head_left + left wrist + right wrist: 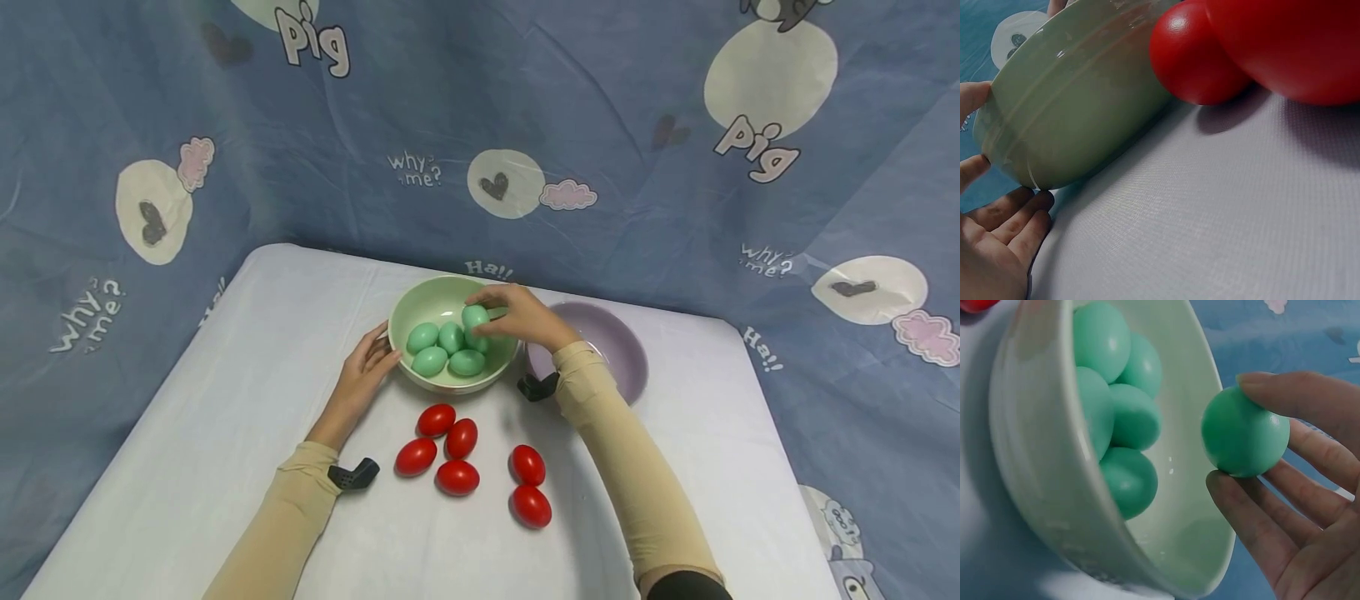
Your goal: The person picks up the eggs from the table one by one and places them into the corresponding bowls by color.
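A pale green bowl (437, 385) stands near the back of the table with several green eggs (430, 362) in it. Pinched between thumb and fingers, one green egg (1245, 432) is held by my right hand (523, 315) over the bowl's right side. The right wrist view shows that egg apart from the others, which lie against the opposite wall. My left hand (362, 379) rests on the bowl's left side. Its fairly straight fingers (1019, 219) touch the outer wall low down.
Several red eggs (457, 477) lie on the white table (315, 292) in front of the bowl, two of them further right. A purple bowl (630, 354) stands right of the green one, partly under my right forearm. A blue printed cloth (420, 100) hangs behind.
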The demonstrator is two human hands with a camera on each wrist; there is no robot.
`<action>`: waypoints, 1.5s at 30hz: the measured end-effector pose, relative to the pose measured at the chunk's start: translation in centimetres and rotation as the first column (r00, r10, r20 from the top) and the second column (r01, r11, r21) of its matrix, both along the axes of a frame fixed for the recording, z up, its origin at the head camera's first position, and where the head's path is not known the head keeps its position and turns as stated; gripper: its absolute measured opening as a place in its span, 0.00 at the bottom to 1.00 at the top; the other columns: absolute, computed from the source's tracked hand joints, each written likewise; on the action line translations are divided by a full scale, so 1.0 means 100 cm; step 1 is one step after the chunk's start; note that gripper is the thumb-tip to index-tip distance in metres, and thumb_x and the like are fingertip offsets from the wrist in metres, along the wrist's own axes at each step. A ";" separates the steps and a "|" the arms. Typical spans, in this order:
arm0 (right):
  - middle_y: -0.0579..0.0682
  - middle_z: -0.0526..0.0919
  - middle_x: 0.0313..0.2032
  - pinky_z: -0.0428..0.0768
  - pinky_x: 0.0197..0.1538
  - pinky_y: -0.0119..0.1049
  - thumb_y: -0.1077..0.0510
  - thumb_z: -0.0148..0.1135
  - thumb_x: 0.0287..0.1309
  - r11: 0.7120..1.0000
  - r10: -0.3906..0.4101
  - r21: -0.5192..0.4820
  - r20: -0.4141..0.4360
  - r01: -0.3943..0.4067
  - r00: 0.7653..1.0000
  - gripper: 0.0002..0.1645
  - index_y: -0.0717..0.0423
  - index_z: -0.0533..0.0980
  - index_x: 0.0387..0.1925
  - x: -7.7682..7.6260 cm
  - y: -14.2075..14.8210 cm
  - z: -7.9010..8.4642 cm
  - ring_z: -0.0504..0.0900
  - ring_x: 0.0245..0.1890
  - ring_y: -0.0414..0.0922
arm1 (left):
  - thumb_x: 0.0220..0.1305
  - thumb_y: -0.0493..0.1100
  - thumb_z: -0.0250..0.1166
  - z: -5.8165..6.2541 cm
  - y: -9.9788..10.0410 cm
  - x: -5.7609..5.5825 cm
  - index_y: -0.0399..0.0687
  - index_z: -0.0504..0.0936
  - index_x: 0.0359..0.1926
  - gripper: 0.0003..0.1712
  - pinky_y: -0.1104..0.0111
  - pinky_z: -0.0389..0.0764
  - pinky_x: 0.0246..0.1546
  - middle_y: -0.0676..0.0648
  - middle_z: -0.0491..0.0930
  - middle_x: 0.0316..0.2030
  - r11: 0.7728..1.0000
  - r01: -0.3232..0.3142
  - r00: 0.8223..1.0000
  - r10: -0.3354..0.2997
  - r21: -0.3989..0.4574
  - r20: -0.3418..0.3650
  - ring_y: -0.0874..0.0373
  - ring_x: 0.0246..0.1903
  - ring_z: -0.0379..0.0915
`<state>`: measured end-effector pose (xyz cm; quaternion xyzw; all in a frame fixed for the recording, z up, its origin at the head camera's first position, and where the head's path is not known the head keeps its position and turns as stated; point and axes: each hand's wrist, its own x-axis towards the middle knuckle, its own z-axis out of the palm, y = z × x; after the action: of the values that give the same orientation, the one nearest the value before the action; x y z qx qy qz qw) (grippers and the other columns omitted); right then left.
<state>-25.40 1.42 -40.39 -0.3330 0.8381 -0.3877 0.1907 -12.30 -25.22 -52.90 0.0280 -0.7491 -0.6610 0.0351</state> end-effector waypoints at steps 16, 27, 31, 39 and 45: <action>0.57 0.83 0.61 0.76 0.73 0.47 0.59 0.75 0.58 0.994 0.056 0.090 0.014 -0.057 0.998 0.32 0.62 0.78 0.63 -0.020 -0.038 0.001 0.80 0.66 0.55 | 0.76 0.51 0.62 0.000 -0.002 0.001 0.56 0.59 0.80 0.37 0.86 0.71 0.63 0.39 0.68 0.75 1.000 0.001 1.000 -0.001 0.025 -0.005 0.45 0.74 0.67; 0.59 0.83 0.62 0.80 0.69 0.43 0.60 0.75 0.59 0.979 0.106 0.173 0.000 -0.105 0.994 0.30 0.62 0.79 0.62 -0.028 -0.065 -0.007 0.80 0.65 0.56 | 0.76 0.51 0.62 0.001 -0.002 0.000 0.58 0.59 0.80 0.38 0.83 0.72 0.65 0.40 0.68 0.74 1.000 -0.003 1.000 0.002 0.018 0.008 0.46 0.74 0.67; 0.58 0.83 0.62 0.80 0.69 0.44 0.61 0.74 0.59 0.972 0.104 0.212 -0.006 -0.101 0.995 0.28 0.62 0.79 0.61 -0.029 -0.071 -0.009 0.80 0.65 0.55 | 0.76 0.52 0.62 0.000 -0.002 -0.001 0.58 0.58 0.80 0.38 0.81 0.71 0.67 0.40 0.68 0.75 1.000 0.001 1.000 -0.001 0.013 0.011 0.47 0.74 0.66; 0.54 0.85 0.60 0.79 0.68 0.41 0.59 0.75 0.59 0.959 0.087 0.274 -0.036 -0.074 0.996 0.27 0.58 0.81 0.60 -0.035 -0.078 -0.021 0.81 0.62 0.50 | 0.76 0.52 0.62 -0.001 -0.001 -0.002 0.59 0.58 0.80 0.38 0.73 0.70 0.72 0.40 0.67 0.75 1.000 0.007 1.000 -0.007 0.014 0.004 0.46 0.74 0.66; 0.52 0.85 0.58 0.78 0.68 0.40 0.60 0.74 0.59 0.947 0.071 0.315 -0.019 -0.061 0.997 0.26 0.56 0.80 0.59 -0.037 -0.081 -0.026 0.81 0.58 0.47 | 0.76 0.53 0.62 0.000 0.000 0.000 0.58 0.58 0.81 0.38 0.64 0.70 0.74 0.41 0.67 0.75 1.000 0.005 1.000 -0.005 0.011 0.016 0.46 0.74 0.66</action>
<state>-29.13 -6.73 -42.95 -0.3320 0.8803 -0.2378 0.2414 -12.29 -25.22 -52.90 0.0317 -0.7456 -0.6651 0.0274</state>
